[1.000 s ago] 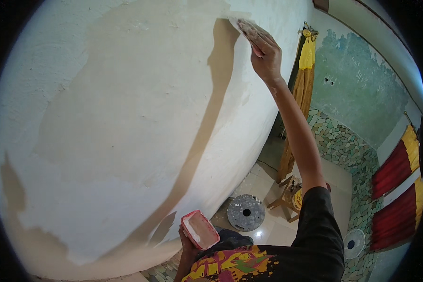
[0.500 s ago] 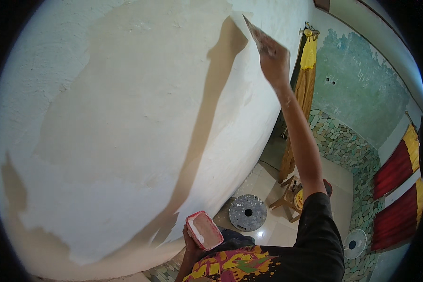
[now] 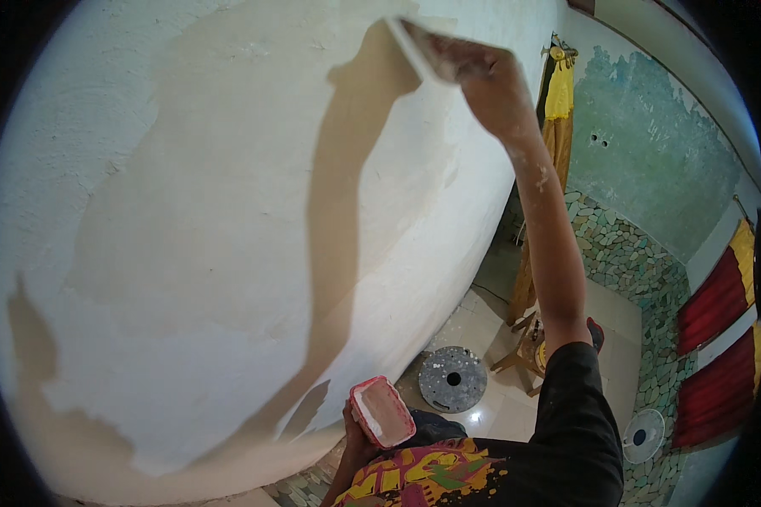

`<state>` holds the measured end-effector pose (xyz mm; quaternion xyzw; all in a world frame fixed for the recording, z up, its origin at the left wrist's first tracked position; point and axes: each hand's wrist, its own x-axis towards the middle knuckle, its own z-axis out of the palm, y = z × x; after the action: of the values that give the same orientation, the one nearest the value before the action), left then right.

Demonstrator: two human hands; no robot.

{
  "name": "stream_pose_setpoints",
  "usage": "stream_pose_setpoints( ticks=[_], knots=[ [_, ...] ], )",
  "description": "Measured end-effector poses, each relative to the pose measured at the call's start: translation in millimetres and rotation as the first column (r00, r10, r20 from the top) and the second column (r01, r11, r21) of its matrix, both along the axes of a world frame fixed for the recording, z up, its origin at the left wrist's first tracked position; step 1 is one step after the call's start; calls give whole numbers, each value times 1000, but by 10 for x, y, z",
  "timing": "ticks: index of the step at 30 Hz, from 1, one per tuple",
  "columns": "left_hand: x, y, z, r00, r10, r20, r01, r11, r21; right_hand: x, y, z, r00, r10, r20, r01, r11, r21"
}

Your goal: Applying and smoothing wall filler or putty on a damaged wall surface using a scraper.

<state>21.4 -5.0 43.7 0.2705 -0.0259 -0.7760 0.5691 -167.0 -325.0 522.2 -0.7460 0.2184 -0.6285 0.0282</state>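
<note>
My right hand [image 3: 484, 74], smeared with pale residue and blurred by motion, grips a thin flat scraper blade [image 3: 423, 52] near the top of the plastered wall [image 3: 203, 194]; whether the blade touches the surface I cannot tell. The wall shows a beige patch on white, crossed by my arm's long shadow. Low in the view, my left hand [image 3: 352, 429] holds a red-rimmed rectangular tub [image 3: 382, 412] with pale paste inside, in front of my printed dark shirt [image 3: 406, 473].
A round grey speckled object [image 3: 451, 378] lies on the tiled floor [image 3: 465, 334] by a wooden stool [image 3: 509, 363]. A yellow curtain [image 3: 558, 93] hangs beside the wall's edge. To the right are red-and-yellow curtains [image 3: 708, 389], a round fan [image 3: 644, 435] and a pebbled green wall [image 3: 617, 237].
My right wrist has shifted rightward and the hand has turned, so the blade now angles toward the upper left, moving up and left since the middle frame. The tub has moved slightly right.
</note>
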Motion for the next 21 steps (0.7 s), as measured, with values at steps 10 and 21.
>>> stream_pose_setpoints(
  ticks=[10,21],
  knots=[
    [82,-17,-97,998,59,-8,-60,993,-98,6,-198,-281,958,-250,-141,227,960,-165],
    [63,28,-257,997,51,56,-50,998,-30,-350,-909,280,966,-254,-51,180,802,-570]
  ],
)
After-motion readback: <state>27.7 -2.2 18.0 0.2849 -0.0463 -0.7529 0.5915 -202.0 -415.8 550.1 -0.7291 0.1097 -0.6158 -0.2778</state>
